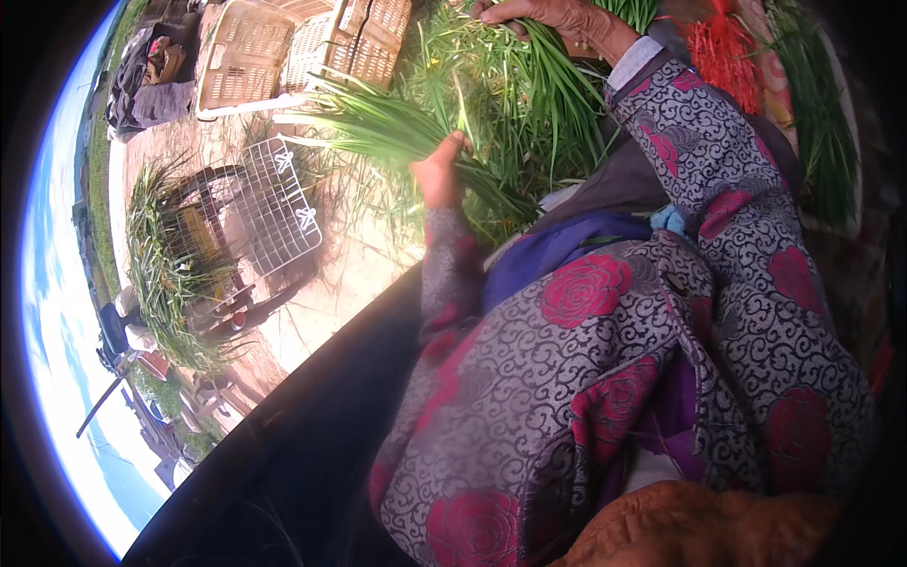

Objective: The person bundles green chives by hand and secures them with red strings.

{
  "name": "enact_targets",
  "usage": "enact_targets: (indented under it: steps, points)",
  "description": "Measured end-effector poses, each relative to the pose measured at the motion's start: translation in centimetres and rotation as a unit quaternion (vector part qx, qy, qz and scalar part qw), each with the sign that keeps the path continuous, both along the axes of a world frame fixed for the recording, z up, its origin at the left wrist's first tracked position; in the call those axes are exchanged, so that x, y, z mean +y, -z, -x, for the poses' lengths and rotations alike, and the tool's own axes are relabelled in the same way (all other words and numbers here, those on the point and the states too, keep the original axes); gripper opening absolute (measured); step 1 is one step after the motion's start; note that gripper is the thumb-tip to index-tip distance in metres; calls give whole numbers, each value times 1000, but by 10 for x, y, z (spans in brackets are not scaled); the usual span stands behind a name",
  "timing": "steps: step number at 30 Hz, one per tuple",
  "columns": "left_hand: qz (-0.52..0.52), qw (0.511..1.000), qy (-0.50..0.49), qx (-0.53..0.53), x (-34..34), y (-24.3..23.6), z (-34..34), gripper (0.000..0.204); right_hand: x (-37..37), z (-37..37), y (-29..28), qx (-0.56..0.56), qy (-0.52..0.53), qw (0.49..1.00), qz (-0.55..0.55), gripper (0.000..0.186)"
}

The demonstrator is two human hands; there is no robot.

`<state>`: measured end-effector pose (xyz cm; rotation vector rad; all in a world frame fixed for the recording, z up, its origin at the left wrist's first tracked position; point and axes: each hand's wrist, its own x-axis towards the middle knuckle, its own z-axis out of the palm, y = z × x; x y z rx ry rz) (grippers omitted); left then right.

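Green, long-leaved stalks, like chives or garlic greens, fill the far middle of the view in a loose heap, seen from above through a tilted, curved lens. The person's left hand is clenched around a bunch of these stalks; the bunch runs out leftward from the fist, leaf tips fanning toward the crates, while its short ends lie just on the near side of the hand. The right hand rests at the far edge of the heap, fingers curled into the leaves and grasping a few blades that trail down and to the right from the palm. Both sleeves are grey quilted fabric with a swirl pattern and large red roses, and they fill the near right of the picture. To the far left stand pale plastic slatted crates; what they hold cannot be made out. Nearer on the left, a white wire basket sits on a small cart, and its mesh shows nothing inside. More cut greens are draped over the cart just left of the basket. Red netting lies at the far right beside another strip of leaves.
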<state>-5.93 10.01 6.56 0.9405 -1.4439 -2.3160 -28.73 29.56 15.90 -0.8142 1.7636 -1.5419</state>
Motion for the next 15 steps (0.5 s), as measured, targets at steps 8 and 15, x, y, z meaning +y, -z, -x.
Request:
enact_targets:
  steps: [8, 15]
  points:
    - [-128, 990, 17, 53, 3, 4, 7, 19, -37, -45, 17, -27, -65, 997, -41, 32]
    - [-176, 975, 88, 102, 11, -5, 7, 31, -43, -53, 32, -43, -95, 994, -6, 27]
